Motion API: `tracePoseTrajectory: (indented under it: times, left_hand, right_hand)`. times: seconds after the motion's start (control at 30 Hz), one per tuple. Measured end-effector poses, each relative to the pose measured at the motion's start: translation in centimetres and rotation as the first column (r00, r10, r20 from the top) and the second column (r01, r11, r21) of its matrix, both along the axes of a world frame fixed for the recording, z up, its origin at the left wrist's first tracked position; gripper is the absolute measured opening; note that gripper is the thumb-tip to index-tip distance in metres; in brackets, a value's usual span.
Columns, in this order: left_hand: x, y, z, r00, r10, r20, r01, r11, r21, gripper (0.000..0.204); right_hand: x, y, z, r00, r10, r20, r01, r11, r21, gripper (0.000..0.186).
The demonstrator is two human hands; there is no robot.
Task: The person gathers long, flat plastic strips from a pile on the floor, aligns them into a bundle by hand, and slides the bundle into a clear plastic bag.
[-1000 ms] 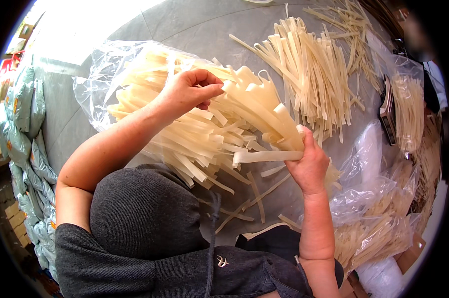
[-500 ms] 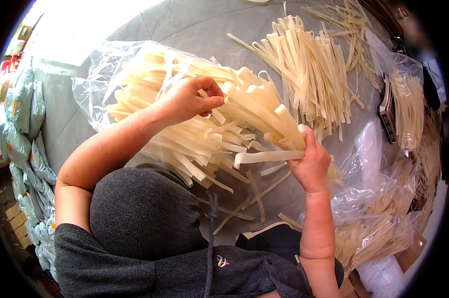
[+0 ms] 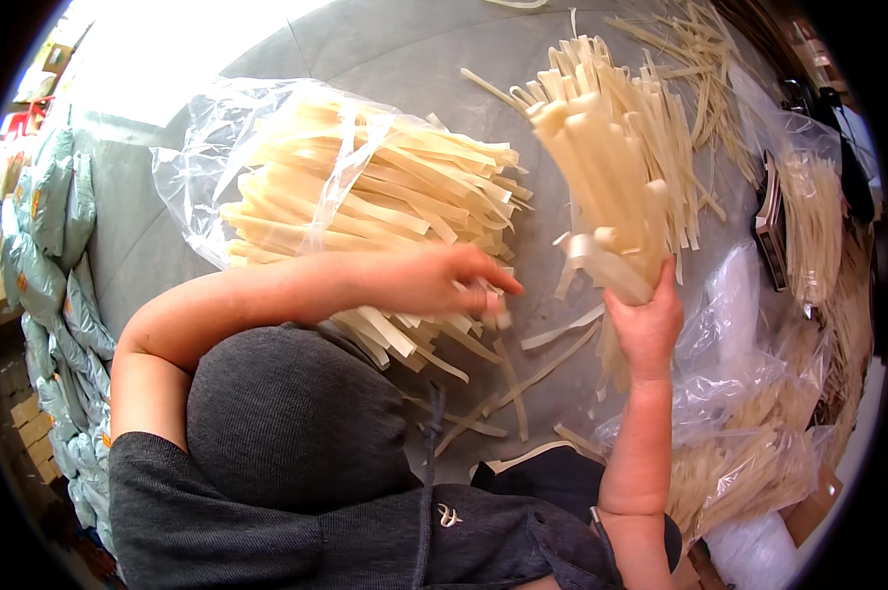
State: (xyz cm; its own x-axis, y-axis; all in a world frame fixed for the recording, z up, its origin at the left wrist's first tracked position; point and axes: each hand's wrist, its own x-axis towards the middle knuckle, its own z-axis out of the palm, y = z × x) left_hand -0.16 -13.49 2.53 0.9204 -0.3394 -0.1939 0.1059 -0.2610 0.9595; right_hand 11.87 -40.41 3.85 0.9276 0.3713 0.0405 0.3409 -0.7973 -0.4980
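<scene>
My right hand is closed round the lower end of a thick bundle of pale cream flat strips. The bundle stands tilted up and away from me, its looped ends at the far side, and overlaps another pile of strips on the floor. My left hand is slightly blurred, palm down, its fingers loosely bent and apart with nothing seen in them. It hovers over the near right edge of a large heap of the same strips. A clear plastic bag partly wraps that heap.
Loose strips lie on the grey floor. At the right are clear bags of strips and a dark, narrow-edged object. Grey-green filled bags are stacked at the left. My knee is close under my left forearm.
My right hand has swung the strip bundle up and to the right, away from the bagged heap. My left hand has come off the bundle's side, moving right and nearer to me.
</scene>
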Motion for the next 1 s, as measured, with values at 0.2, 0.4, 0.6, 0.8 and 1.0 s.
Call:
tracePoseTrajectory:
  times: [0.2,0.4,0.6,0.8,1.0]
  left_hand:
    - [0.2,4.0,2.2,0.973,0.205,0.111,-0.232,0.824,0.517,0.019]
    - [-5.8,10.3,-2.1,0.779,0.458,0.428,-0.573,0.241,0.784,0.041]
    - [-7.5,11.2,-2.5,0.354,0.878,-0.323,-0.93,0.366,-0.024,0.021]
    - [-5.4,7.7,3.2,0.554,0.814,-0.175,-0.808,0.576,0.121,0.021]
    - [-5.1,7.9,4.6,0.608,0.789,-0.087,-0.765,0.611,0.202,0.022]
  right_hand:
    - [1.0,-0.2,0.8,0.995,0.037,-0.092,-0.039,0.999,-0.023,0.06]
    - [-2.1,5.3,0.4,0.934,0.273,-0.232,-0.259,0.962,0.09,0.059]
    - [-3.1,10.4,-3.9,0.795,0.414,-0.443,-0.549,0.802,-0.236,0.058]
    - [-1.9,13.6,-2.9,0.764,0.463,-0.449,-0.604,0.758,-0.245,0.059]
    - [0.9,18.1,-4.0,0.802,0.473,-0.365,-0.578,0.769,-0.272,0.064]
